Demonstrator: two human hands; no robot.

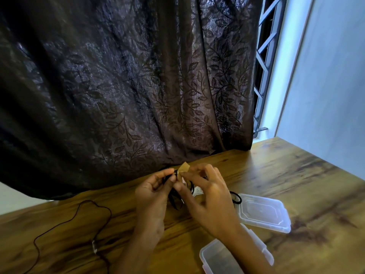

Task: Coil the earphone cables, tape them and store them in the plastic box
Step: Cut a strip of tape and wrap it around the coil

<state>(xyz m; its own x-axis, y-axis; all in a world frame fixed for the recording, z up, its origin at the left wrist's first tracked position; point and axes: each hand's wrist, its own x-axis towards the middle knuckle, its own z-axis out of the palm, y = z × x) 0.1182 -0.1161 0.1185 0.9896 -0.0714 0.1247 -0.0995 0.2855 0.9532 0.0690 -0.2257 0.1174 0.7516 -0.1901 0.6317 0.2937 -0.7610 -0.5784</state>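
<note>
Two hands met above the worktop (296, 175): the left hand (156, 192) pinched the coiled earphone cable (175, 200), and the right hand (205, 196) pinched a tape strip (184, 168) at its top.

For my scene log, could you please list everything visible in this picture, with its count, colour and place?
curtain: 1, dark brown with leaf pattern, hanging behind the table
window grille: 1, grey, right of the curtain
wall: 1, pale, far right
table: 1, brown wood grain, under everything
loose earphone cable: 1, black, lying uncoiled on the table's left
coiled earphone cable: 1, black, held between the hands
tape piece: 1, tan, at the fingertips above the coil
black loop: 1, beside the lid, partly hidden
lid: 1, clear, on the table's right
plastic box: 1, clear, open, near edge, under the right forearm
left hand: 1, pinches the coil
right hand: 1, pinches the tape
</note>
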